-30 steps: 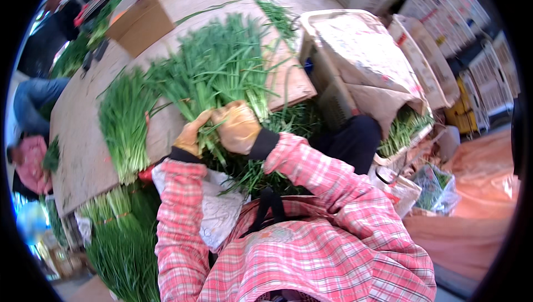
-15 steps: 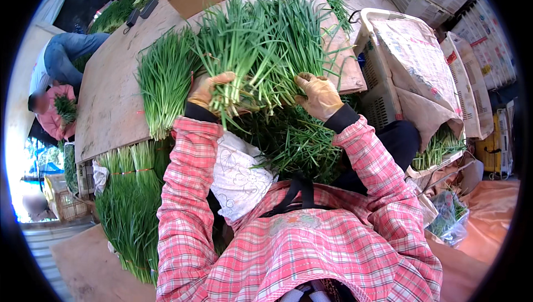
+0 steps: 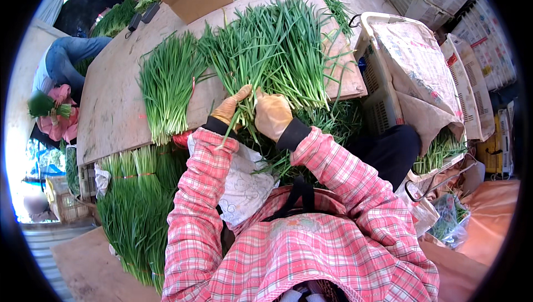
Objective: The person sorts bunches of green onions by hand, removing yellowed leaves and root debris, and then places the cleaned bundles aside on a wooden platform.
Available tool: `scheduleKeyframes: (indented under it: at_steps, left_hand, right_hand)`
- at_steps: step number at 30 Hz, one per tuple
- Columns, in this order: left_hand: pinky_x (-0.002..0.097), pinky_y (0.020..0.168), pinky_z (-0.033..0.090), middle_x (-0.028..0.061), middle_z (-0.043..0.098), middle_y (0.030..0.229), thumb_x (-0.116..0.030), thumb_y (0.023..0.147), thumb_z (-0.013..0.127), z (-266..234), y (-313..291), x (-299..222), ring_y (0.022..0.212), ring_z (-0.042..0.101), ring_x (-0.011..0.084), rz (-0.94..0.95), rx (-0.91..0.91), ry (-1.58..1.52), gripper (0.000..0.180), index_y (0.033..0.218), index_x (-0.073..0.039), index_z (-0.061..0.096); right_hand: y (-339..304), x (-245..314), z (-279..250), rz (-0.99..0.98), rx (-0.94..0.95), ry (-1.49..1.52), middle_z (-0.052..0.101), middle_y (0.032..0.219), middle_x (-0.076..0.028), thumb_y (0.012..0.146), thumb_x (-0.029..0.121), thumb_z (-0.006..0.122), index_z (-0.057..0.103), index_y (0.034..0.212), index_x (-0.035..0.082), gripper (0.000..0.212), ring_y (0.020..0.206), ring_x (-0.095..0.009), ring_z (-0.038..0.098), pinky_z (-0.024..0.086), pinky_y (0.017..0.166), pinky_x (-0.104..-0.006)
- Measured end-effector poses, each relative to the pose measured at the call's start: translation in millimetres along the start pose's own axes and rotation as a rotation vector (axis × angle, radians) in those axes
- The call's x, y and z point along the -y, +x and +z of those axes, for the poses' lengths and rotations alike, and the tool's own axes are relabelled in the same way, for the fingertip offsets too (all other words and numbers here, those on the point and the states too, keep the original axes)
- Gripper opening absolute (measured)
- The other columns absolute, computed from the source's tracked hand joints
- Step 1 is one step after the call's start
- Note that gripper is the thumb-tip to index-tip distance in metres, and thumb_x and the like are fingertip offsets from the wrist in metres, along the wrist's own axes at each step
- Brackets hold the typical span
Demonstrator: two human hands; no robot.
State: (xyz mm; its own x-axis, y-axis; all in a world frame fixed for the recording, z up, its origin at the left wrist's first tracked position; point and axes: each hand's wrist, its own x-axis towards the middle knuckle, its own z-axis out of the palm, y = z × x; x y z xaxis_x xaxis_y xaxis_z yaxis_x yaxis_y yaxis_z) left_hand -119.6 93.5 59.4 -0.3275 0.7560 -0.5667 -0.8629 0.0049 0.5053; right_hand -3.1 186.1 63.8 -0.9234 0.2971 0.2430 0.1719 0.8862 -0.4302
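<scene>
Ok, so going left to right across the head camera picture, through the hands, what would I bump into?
Person in pink, smaller leafy pile, left hand, right hand, cloth-covered crate, yellow box.

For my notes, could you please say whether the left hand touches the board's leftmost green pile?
Apart: the head view shows bare board between the left hand and that green pile.

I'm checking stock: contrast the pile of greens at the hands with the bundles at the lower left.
The pile lies mostly on the board; the bundles sit off its near edge. The pile's leaves point up the picture; the bundles' leaves point down it, pale ends by the board. The left hand and right hand are at the pile's near end; neither touches the bundles. Both have long green leaves and pale stems.
</scene>
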Motion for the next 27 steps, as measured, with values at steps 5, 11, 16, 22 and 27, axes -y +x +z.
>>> scheduleKeyframes:
  at_steps: [5, 11, 16, 22, 27]
  left_hand:
    - [0.0398, 0.069, 0.058, 0.0131, 0.067, 0.088, -0.013, 0.085, 0.060, -28, 17, -6, 0.075, 0.067, 0.0254, -0.120, 0.091, 0.026, 0.022, 0.104, -0.002, 0.060]
    - [0.0336, 0.058, 0.058, 0.0175, 0.065, 0.089, -0.010, 0.082, 0.060, -15, 7, -19, 0.067, 0.065, 0.0240, -0.052, 0.135, 0.054, 0.029, 0.105, 0.008, 0.057]
    - [0.0292, 0.062, 0.054, 0.0142, 0.054, 0.099, -0.014, 0.086, 0.058, -6, -30, -51, 0.077, 0.060, 0.0232, -0.069, 0.446, -0.097, 0.059, 0.133, 0.009, 0.029]
    - [0.0351, 0.069, 0.062, 0.0175, 0.056, 0.106, -0.012, 0.088, 0.055, -13, -39, -43, 0.091, 0.062, 0.0287, -0.090, 0.585, -0.123, 0.054, 0.132, 0.007, 0.031]
    - [0.0349, 0.063, 0.061, 0.0206, 0.056, 0.110, -0.012, 0.086, 0.058, -61, -13, 3, 0.085, 0.064, 0.0299, -0.087, 0.482, -0.173, 0.042, 0.120, 0.009, 0.044]
  right_hand:
    - [4, -21, -9, -0.147, -0.025, 0.111, 0.060, 0.075, -0.019, 0.071, 0.007, 0.055, 0.060, 0.096, -0.005, 0.028, 0.070, -0.035, 0.058, 0.045, 0.068, -0.0432]
    - [-1, -41, -20, -0.017, -0.106, 0.162, 0.060, 0.087, -0.019, 0.073, 0.024, 0.069, 0.052, 0.112, -0.001, 0.050, 0.082, -0.035, 0.059, 0.048, 0.072, -0.0431]
    - [-6, -90, -20, -0.103, -0.179, -0.213, 0.060, 0.086, -0.015, 0.072, 0.023, 0.068, 0.058, 0.105, 0.005, 0.039, 0.080, -0.032, 0.059, 0.048, 0.068, -0.0424]
    - [-7, -93, -38, -0.110, -0.217, -0.084, 0.061, 0.088, -0.016, 0.073, 0.020, 0.067, 0.060, 0.096, 0.005, 0.028, 0.082, -0.033, 0.060, 0.048, 0.070, -0.0431]
    - [-27, -33, -44, 0.020, -0.049, 0.266, 0.065, 0.088, -0.020, 0.083, 0.017, 0.062, 0.063, 0.100, 0.001, 0.023, 0.079, -0.033, 0.063, 0.051, 0.070, -0.0390]
